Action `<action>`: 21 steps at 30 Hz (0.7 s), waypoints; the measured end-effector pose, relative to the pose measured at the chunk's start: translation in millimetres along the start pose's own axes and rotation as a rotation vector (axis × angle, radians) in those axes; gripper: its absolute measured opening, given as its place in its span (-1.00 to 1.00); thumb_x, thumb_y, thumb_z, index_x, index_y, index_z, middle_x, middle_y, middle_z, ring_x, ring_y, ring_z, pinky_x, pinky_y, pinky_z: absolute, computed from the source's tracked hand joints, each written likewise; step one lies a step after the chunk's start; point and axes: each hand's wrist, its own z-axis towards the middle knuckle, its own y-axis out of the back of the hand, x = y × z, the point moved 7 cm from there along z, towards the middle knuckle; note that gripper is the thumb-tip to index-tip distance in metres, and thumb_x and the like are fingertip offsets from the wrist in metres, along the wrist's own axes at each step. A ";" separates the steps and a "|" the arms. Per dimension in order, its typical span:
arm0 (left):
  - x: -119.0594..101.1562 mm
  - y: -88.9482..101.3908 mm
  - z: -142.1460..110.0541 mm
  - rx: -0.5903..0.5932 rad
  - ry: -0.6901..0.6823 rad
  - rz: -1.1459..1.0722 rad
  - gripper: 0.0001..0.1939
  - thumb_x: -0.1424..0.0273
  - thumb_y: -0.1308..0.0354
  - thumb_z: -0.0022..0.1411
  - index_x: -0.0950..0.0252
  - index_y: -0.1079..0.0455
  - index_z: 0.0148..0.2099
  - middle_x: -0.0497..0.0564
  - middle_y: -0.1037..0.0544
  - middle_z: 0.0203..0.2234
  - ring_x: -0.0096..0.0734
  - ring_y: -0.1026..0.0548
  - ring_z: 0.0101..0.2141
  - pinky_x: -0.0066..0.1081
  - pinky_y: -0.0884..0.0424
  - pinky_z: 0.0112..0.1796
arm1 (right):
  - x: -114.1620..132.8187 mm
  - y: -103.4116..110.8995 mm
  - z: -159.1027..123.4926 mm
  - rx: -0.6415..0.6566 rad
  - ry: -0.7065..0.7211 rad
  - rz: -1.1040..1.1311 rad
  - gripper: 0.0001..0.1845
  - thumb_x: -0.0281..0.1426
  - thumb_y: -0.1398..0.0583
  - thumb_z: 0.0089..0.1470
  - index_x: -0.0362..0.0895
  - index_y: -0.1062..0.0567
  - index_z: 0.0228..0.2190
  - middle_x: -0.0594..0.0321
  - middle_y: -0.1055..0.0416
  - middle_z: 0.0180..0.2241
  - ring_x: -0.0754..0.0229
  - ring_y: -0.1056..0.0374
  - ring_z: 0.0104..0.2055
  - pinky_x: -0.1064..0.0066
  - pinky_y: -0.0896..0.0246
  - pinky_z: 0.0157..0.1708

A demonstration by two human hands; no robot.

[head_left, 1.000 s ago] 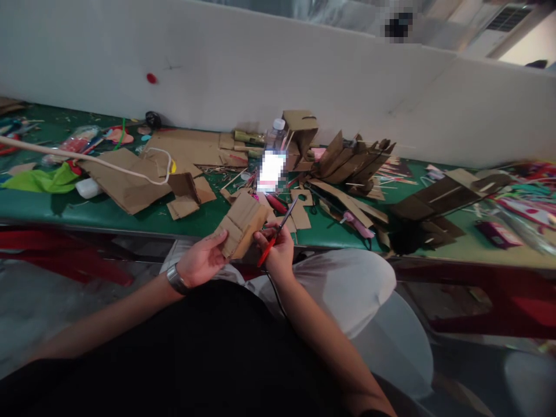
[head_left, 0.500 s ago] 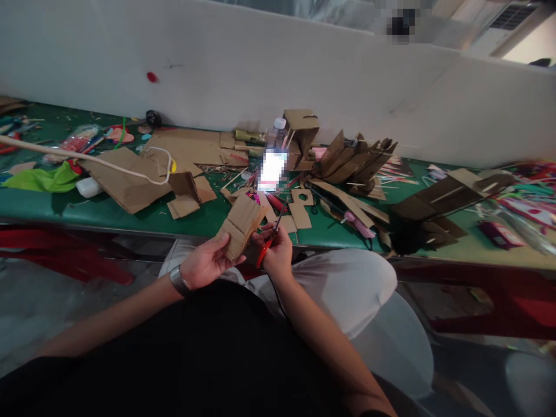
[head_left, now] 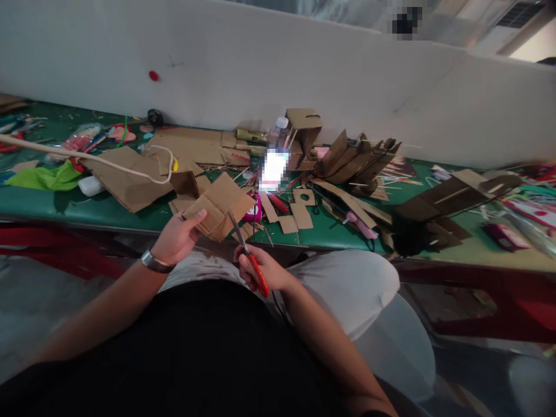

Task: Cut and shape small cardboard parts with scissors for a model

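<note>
Matt cardboard (head_left: pixel 220 198) (plastic scissor handles (head_left: pixel 259 277))

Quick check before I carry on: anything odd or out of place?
Only untidiness: a pale cord trails across the cardboard sheet at left, and cardboard scraps lie scattered beyond the scissors in the right hand. No spill is evident.

This appears to be a craft workshop: a long green-topped workbench (head_left: pixel 65 202) runs along a pale partition (head_left: pixel 260 69), littered with flat cardboard (head_left: pixel 186 145), slotted cardboard constructions (head_left: pixel 360 162) and thin sticks right of centre. Red-handled scissors (head_left: pixel 259 278) at the near side and a red plastic stool (head_left: pixel 516 307) at right fit that.
</note>
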 end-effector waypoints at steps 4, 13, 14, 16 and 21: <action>-9.3 5.7 4.3 -0.033 -0.028 0.046 -0.47 0.29 -0.56 0.06 0.33 -0.59 0.07 0.17 -0.71 -0.02 0.04 -0.65 0.06 -0.06 -0.62 0.04 | -9.8 -5.7 0.6 0.085 -0.059 0.034 -0.30 0.34 -0.20 0.14 -0.03 -0.23 -0.24 0.55 -0.14 -0.60 0.39 -0.08 -0.65 0.58 -0.07 -0.70; -7.2 10.1 6.6 -0.031 -0.007 0.148 -0.48 0.26 -0.60 -0.02 0.37 -0.60 -0.04 0.16 -0.73 -0.16 0.03 -0.69 -0.06 -0.07 -0.66 -0.06 | -12.4 -4.5 2.4 0.076 -0.070 0.118 -0.31 0.32 -0.22 0.14 -0.02 -0.19 -0.25 0.55 -0.07 -0.56 0.42 0.06 -0.61 0.59 0.16 -0.66; -7.3 10.3 6.6 -0.030 -0.007 0.162 -0.47 0.24 -0.60 -0.02 0.37 -0.60 -0.04 0.16 -0.73 -0.17 0.02 -0.69 -0.08 -0.08 -0.66 -0.07 | -11.7 -4.5 2.6 0.076 -0.068 0.136 -0.31 0.31 -0.24 0.13 -0.02 -0.19 -0.26 0.55 -0.06 -0.56 0.41 0.07 -0.61 0.59 0.18 -0.66; -7.2 9.8 6.3 -0.028 -0.006 0.186 -0.46 0.22 -0.61 -0.04 0.37 -0.60 -0.05 0.14 -0.73 -0.19 0.01 -0.69 -0.10 -0.09 -0.65 -0.08 | -11.8 -4.3 3.3 0.075 -0.069 0.169 -0.31 0.29 -0.28 0.11 -0.02 -0.19 -0.26 0.55 -0.03 -0.54 0.41 0.09 -0.59 0.58 0.20 -0.65; -5.4 2.8 2.9 0.017 -0.008 0.203 -0.47 0.19 -0.61 -0.04 0.34 -0.61 -0.06 0.11 -0.73 -0.17 0.00 -0.68 -0.07 -0.11 -0.62 -0.04 | -16.5 -2.5 6.6 0.054 -0.075 0.202 -0.30 0.27 -0.33 0.07 -0.01 -0.18 -0.28 0.56 0.01 -0.53 0.41 0.14 -0.58 0.57 0.24 -0.65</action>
